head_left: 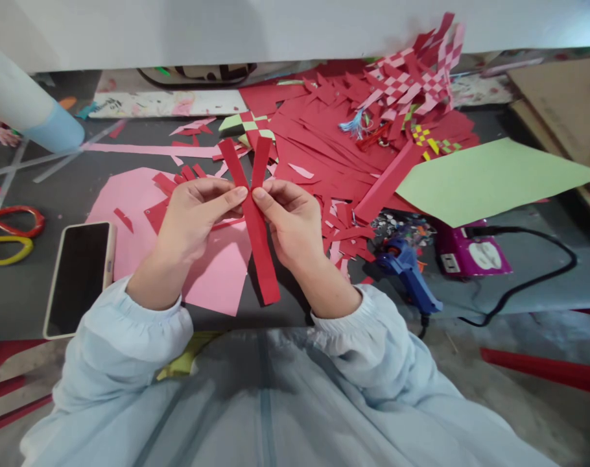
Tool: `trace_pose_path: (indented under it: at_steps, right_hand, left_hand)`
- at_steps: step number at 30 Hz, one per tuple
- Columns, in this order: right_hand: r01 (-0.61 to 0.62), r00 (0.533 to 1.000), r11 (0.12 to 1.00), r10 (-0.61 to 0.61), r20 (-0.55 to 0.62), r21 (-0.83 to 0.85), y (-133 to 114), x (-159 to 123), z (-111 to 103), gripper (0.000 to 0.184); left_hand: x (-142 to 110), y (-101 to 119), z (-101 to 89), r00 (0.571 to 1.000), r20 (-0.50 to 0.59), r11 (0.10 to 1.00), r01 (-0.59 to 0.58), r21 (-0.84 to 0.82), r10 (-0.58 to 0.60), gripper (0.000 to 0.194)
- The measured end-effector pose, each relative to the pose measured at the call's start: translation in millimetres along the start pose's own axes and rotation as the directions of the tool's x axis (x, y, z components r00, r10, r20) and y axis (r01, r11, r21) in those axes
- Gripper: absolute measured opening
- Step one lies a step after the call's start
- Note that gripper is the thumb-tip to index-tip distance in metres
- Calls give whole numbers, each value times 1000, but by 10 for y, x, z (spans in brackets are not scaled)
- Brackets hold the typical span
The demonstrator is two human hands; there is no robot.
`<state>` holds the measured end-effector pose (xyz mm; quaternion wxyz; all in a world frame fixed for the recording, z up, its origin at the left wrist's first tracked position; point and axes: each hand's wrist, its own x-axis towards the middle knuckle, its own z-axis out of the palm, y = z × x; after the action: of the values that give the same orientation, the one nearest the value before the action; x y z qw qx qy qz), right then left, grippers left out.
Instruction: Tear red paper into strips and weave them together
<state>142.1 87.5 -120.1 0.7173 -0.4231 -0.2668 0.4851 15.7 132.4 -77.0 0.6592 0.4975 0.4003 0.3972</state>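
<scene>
Red paper strips are pinched between my two hands, in the middle of the view. Their upper ends spread apart in a V, and the lower part runs down toward the table's front edge. My left hand grips them from the left, thumb on top at the crossing. From the other side my right hand pinches at the same spot, its thumb tip almost touching the left one. Fingers hide how the strips join there. Under my left hand lie pink paper and red paper pieces.
Red paper sheets and woven checkered pieces are heaped at the back. Rightward lie a green sheet, a blue glue gun and a purple box with a black cable. A phone, scissors and a bottle stand leftward.
</scene>
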Motion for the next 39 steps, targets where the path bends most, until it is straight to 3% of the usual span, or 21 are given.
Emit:
trace_pose_path:
  at_steps: [5,13,18,25,30,39]
  right_hand:
    - [-59,997,998,60,43,-23,-23,4,-23,27]
    - [-50,995,998,52,86,-32,-15,12,-33,22]
    - [9,999,1000,-8,48,-4,-6,4,-2,20]
    - [-23,996,997,29,87,-72,-10,9,-39,22]
    - [-29,997,998,34,74,-64,-5,26,-46,24]
    - [42,999,999,-41,36,-32,-12,11,2,19]
  left_hand:
    - [8,1,-11,999,-47,1000,0,28,2,12]
    - [13,30,-47,1000,-16,993,-5,115,7,13]
    - [15,6,-21,1000,-15,1000,-9,5,9,12]
    - [3,26,0,994,-109,999,23,45,-18,13]
    - [1,14,-15,999,-31,1000,15,26,-14,15]
    - [8,3,1,998,-40,998,54,15,-54,15]
